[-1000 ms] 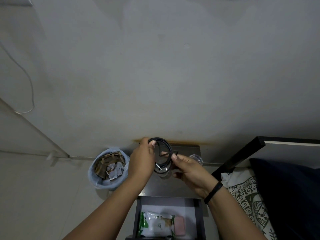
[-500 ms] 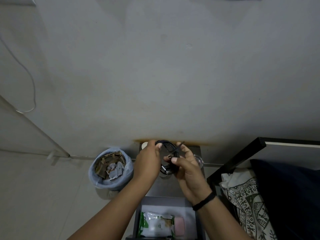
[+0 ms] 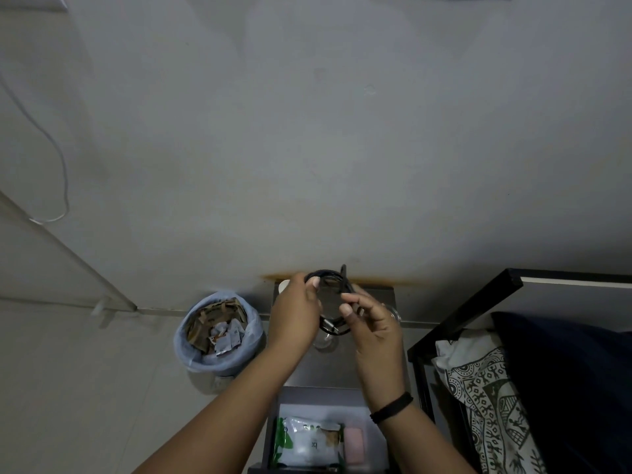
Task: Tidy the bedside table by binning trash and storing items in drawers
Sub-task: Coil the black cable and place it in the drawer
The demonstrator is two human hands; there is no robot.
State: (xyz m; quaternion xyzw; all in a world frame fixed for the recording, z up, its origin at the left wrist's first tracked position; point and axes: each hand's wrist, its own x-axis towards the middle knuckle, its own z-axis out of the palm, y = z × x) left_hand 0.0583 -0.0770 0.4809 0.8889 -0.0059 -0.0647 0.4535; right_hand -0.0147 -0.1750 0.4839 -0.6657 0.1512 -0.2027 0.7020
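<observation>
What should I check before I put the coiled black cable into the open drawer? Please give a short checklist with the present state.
1. Cable held by both hands: left hand, right hand: ok.
2. Coil secured, ends tucked: not ok, one end sticks up.
3. Drawer open: ok.
4. Free room in drawer beside wipes pack and pink item: cannot tell.
5. Glass on the table, under the coil, safe from a knock: cannot tell.

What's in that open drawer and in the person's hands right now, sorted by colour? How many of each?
Black: 1, the coiled cable held by the left hand and right hand
White and green: 1, the wipes pack in the drawer
Pink: 1, the small block beside the pack
Total: 3
</observation>
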